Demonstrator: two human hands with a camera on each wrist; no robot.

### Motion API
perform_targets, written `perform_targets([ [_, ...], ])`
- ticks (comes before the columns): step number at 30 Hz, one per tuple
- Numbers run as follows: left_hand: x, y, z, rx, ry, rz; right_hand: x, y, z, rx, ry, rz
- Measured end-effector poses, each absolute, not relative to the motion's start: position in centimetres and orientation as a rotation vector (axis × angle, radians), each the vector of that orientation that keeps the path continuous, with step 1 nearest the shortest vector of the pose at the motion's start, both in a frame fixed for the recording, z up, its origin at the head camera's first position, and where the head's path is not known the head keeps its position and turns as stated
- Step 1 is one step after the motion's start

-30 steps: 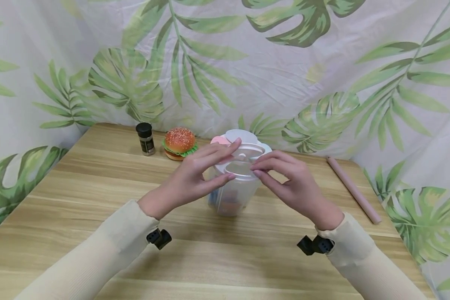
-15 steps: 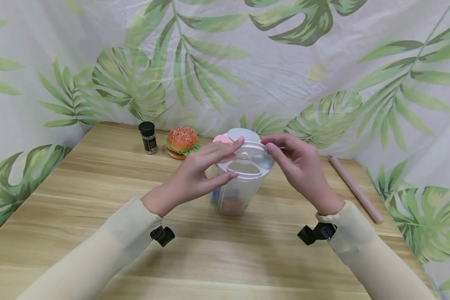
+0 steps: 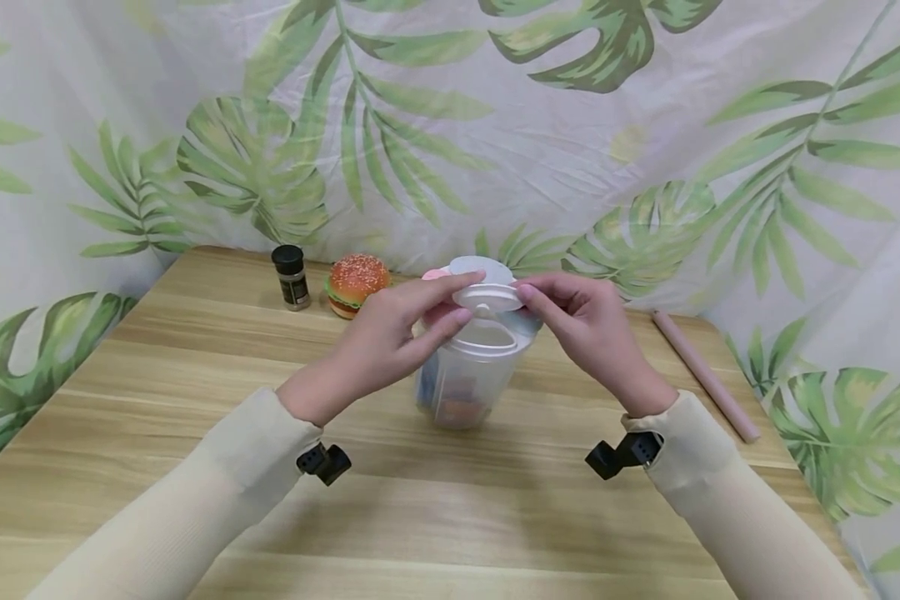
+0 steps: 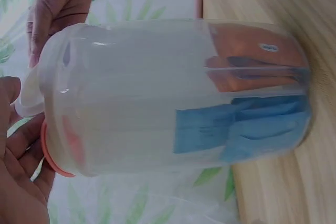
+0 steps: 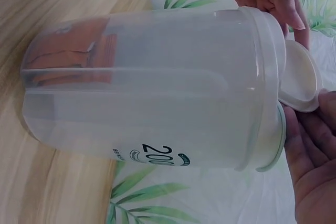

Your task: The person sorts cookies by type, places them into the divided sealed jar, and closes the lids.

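A tall clear plastic storage container (image 3: 480,383) stands upright on the table; its divided inside shows orange packets (image 5: 68,51) and blue packets (image 4: 252,129) near the base. The front white flip lid (image 3: 489,297) is tilted up over its opening (image 3: 487,335). My right hand (image 3: 588,333) pinches this lid's right edge between thumb and fingertips. My left hand (image 3: 378,342) has its thumb and index finger about the lid's left edge, other fingers close to the rim. A pink lid (image 3: 435,273) and a pale-blue lid (image 3: 483,267) show behind.
A black-capped spice jar (image 3: 290,277) and a toy hamburger (image 3: 356,283) stand at the back left. To the right, a pink rod (image 3: 705,375) lies along the wooden table's (image 3: 450,517) side. A leaf-patterned cloth (image 3: 420,125) hangs behind.
My right hand has shifted from the front opening to the lid's right edge. The left thumb has risen from the opening's rim to the lid, which now leans further forward.
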State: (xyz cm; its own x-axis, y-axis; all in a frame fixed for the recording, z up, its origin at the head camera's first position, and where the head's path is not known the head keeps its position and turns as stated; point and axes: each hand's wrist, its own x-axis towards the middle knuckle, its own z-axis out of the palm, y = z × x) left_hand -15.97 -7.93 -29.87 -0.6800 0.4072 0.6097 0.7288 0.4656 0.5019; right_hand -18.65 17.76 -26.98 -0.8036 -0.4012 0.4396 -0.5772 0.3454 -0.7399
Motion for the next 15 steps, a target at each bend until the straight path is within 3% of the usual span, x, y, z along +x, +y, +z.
perform_targets([
  [8,-16.1,-7.3,-29.3,-0.879,-2.344,-1.040,-18.2,18.5,-27.3,0.945,-2.450,1.463],
  [15,-16.1,-8.2,-29.4,-0.975,-2.338,-1.080,-18.1,18.8,-28.0,1.156,-2.362,1.410],
])
